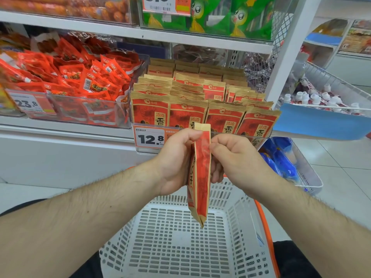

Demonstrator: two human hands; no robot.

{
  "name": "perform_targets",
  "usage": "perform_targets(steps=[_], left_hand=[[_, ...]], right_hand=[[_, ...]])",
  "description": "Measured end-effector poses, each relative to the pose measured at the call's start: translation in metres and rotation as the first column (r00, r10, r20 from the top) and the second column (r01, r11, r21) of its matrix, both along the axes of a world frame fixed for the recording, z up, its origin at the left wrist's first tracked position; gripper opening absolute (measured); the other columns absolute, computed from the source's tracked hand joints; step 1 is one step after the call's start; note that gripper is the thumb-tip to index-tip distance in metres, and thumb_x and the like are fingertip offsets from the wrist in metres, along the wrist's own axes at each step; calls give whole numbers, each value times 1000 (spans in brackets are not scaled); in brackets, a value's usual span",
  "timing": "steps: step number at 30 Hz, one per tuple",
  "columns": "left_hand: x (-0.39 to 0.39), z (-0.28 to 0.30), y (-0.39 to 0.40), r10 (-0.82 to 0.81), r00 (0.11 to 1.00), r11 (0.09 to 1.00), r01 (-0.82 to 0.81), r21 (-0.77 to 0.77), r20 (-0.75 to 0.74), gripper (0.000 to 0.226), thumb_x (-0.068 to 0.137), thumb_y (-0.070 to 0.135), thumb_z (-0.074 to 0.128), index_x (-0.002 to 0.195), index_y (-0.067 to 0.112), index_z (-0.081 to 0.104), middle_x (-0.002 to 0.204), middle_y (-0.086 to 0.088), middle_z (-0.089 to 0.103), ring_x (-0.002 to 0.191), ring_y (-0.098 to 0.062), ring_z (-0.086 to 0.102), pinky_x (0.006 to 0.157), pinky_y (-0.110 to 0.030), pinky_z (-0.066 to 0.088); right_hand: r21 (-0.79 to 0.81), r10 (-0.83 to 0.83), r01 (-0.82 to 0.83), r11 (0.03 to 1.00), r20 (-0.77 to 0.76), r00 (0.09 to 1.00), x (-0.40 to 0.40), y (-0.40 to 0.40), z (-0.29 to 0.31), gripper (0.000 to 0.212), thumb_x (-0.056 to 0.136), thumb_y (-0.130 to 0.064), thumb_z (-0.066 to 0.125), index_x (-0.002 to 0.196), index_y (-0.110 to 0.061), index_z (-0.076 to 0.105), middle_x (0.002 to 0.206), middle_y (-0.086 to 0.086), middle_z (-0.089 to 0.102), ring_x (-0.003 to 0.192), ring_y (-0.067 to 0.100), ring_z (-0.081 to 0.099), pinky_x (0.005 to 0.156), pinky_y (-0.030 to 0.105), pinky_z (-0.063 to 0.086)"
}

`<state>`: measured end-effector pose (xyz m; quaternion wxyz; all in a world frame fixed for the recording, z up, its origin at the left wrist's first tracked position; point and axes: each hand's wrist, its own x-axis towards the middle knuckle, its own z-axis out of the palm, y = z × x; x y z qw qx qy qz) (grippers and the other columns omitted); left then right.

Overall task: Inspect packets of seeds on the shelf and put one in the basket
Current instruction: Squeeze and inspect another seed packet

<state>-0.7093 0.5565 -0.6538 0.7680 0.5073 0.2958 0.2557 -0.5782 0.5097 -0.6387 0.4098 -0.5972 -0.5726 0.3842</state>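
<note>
A red and tan packet of seeds (200,177) hangs edge-on in front of me, above the white plastic basket (236,227). My left hand (176,159) grips its left side, thumb near the top edge. My right hand (230,157) pinches the packet's right side. Several more of the same seed packets (188,113) stand in rows in a clear shelf tray straight ahead, behind a 12.8 price tag (149,138).
A clear bin of small red snack packets (80,81) sits to the left on the same shelf. Green packets (220,15) fill the shelf above. A wire basket of white-capped bottles (321,97) and one with blue packs (281,159) stand to the right, beside tiled floor.
</note>
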Motion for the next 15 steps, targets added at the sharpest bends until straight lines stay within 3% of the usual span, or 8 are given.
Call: perform_targets(steps=[5,10,15], left_hand=[[-1,-1,4,103,995,992,-104,-71,-9,52,91,49,32,64,11,56,61,-13,53,56,-25,51,63,-35,40],[-2,0,7,208,978,974,-205,-101,17,43,91,49,36,65,17,48,58,-4,44,55,-20,46,64,-36,39],[-2,1,8,251,968,963,-249,-99,10,42,93,46,36,66,16,49,56,-4,44,52,-20,46,61,-35,40]], right_hand=[[26,11,-11,1000,35,999,4,-4,4,27,96,-17,55,72,-8,62,56,8,62,47,22,59,49,30,47],[3,99,-103,995,249,963,6,-10,7,26,91,-21,61,69,-7,60,58,5,65,51,20,66,53,36,54],[-19,115,-115,993,341,933,3,-10,9,28,94,-21,58,69,-10,60,59,0,67,53,16,68,54,27,51]])
